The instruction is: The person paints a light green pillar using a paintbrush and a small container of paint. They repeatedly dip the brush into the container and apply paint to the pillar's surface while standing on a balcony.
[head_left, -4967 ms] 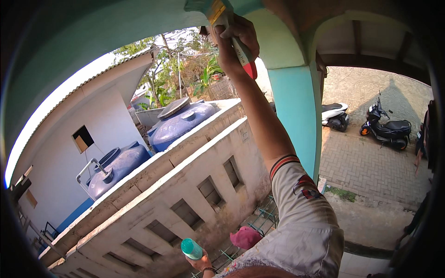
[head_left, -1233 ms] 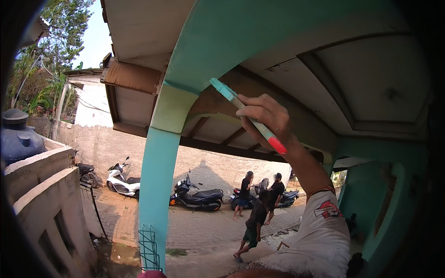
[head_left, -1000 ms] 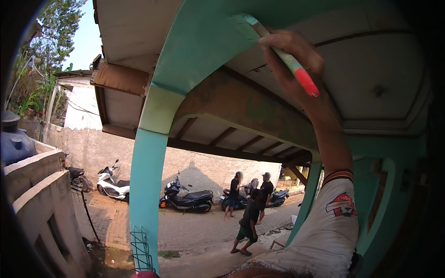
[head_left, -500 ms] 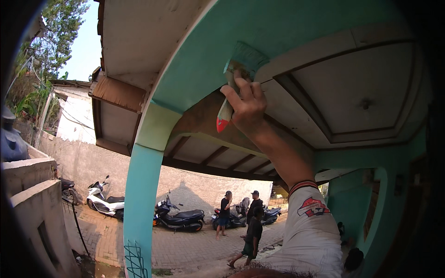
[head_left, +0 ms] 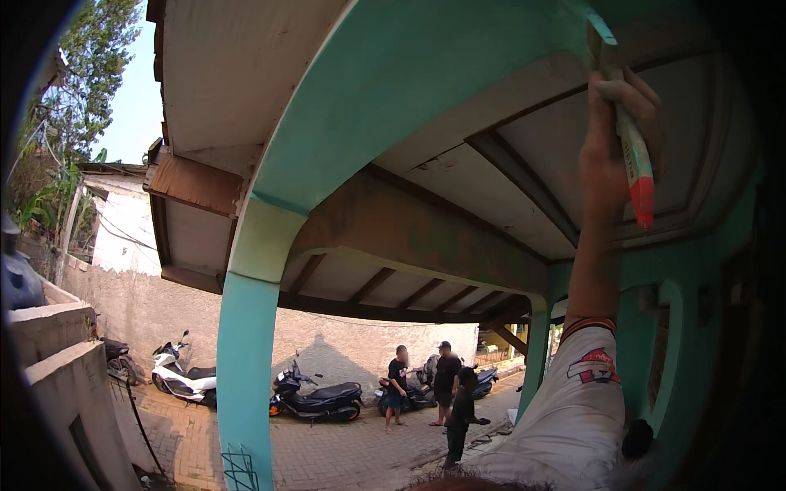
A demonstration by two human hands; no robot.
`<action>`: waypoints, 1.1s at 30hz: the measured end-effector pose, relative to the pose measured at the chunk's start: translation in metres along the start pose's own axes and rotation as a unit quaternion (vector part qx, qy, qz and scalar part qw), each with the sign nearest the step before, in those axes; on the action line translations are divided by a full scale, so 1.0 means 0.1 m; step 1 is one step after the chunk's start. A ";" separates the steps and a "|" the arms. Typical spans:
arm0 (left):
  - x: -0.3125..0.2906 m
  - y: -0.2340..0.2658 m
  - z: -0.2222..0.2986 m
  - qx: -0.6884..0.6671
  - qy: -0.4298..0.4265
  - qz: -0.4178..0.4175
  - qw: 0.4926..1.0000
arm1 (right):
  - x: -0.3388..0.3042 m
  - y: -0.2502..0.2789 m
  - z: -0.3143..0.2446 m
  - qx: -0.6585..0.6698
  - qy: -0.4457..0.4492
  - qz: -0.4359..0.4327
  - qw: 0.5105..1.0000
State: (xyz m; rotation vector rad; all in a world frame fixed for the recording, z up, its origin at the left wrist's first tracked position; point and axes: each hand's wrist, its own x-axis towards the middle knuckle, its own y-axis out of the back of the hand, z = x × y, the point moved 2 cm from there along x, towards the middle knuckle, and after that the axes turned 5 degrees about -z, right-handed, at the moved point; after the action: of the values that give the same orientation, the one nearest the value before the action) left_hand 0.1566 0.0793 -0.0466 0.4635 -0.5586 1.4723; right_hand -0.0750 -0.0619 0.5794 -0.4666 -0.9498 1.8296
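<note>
My right hand (head_left: 607, 151) reaches up high on the right, its fingers closed round the handle of a wide paintbrush (head_left: 630, 155). The handle is pale with a red end, which points down. At the top, the brush head meets the underside of a green painted beam (head_left: 409, 90), near the beam's edge with the ceiling. The bristles are mostly hidden in shadow. A pale sleeve with a dark striped cuff covers my upper arm. My left hand is out of view.
A turquoise pillar (head_left: 247, 352) carries the arch at left. Brown-framed ceiling panels (head_left: 532, 164) spread overhead to the right. On the paved lane (head_left: 327, 442) stand three people, a white scooter (head_left: 184, 375) and a dark scooter (head_left: 315, 393). A low wall (head_left: 70, 376) lies far left.
My right hand has carried the paintbrush up and to the right along the beam, and the arm is straighter. One person on the lane has stopped striding and turned.
</note>
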 end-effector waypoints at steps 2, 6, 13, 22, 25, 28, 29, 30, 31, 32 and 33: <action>-0.02 -0.05 -0.02 0.002 0.002 -0.028 1.000 | 0.10 0.04 0.03 -0.158 0.082 0.027 0.984; 0.03 0.02 -0.06 0.065 -0.013 -0.048 0.997 | -0.53 -0.71 -0.36 -0.119 -0.004 0.021 0.993; 0.00 0.12 -0.18 0.168 -0.026 -0.072 0.983 | -2.37 -1.80 -2.15 0.245 -0.134 -0.228 0.933; -0.30 0.15 -0.66 0.185 0.081 -0.037 0.979 | -3.51 0.07 -4.47 0.700 -0.432 -0.371 0.431; -0.23 0.21 -0.68 0.196 0.044 -0.044 0.979 | -3.64 1.04 -4.77 0.598 -0.618 -0.502 -0.085; -0.07 0.32 -0.33 0.133 0.163 -0.089 0.973 | -3.66 1.68 -5.04 0.493 -0.689 -0.399 -0.350; -0.04 0.34 -0.33 0.055 0.162 -0.107 0.979 | -3.70 1.87 -5.11 0.431 -0.692 -0.380 -0.436; -0.05 0.37 -0.33 -0.108 0.130 -0.111 0.979 | -3.84 2.08 -5.26 0.403 -0.690 -0.360 -0.482; 0.02 0.35 -0.19 -0.016 0.101 -0.156 0.982 | -3.92 2.15 -5.28 0.358 -0.711 -0.338 -0.502; 0.11 0.28 0.08 0.030 0.085 -0.187 0.978 | -4.02 2.13 -5.29 0.318 -0.731 -0.316 -0.515; 0.21 0.21 0.35 0.074 0.066 -0.215 0.972 | -4.10 2.09 -5.32 0.279 -0.749 -0.290 -0.526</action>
State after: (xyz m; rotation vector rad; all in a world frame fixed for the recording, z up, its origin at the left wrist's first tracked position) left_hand 0.1336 0.0760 -0.0068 0.5586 -0.2224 1.1197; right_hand 0.3417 -0.2579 0.0476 -2.4578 0.0217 0.7662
